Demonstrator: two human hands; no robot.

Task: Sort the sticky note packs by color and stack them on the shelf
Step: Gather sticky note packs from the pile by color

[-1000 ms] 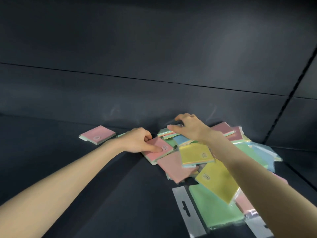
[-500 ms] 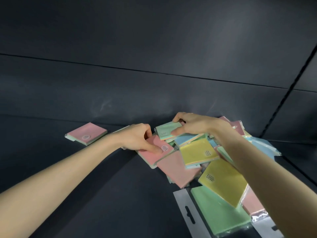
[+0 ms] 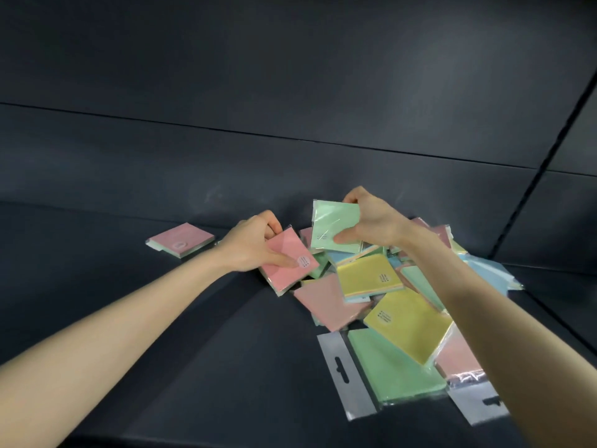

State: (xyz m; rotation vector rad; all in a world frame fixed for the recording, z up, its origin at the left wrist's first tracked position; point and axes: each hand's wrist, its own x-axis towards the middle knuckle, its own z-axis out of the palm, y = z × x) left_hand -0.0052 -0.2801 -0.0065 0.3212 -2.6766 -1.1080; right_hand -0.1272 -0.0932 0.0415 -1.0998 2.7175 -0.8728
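Newly raised green pack (image 3: pixel 332 224) pinched in right hand (image 3: pixel 376 221), pink pack (image 3: pixel 289 246) gripped in left hand (image 3: pixel 252 245); lay each flat by colour

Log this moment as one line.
left hand: grips pink pack | right hand: holds green pack above pile | apart: lone pink pack, shelf left

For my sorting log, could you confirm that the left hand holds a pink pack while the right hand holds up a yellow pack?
Not quite: in the head view the right hand holds up a green pack, not yellow; the left hand does hold a pink pack.
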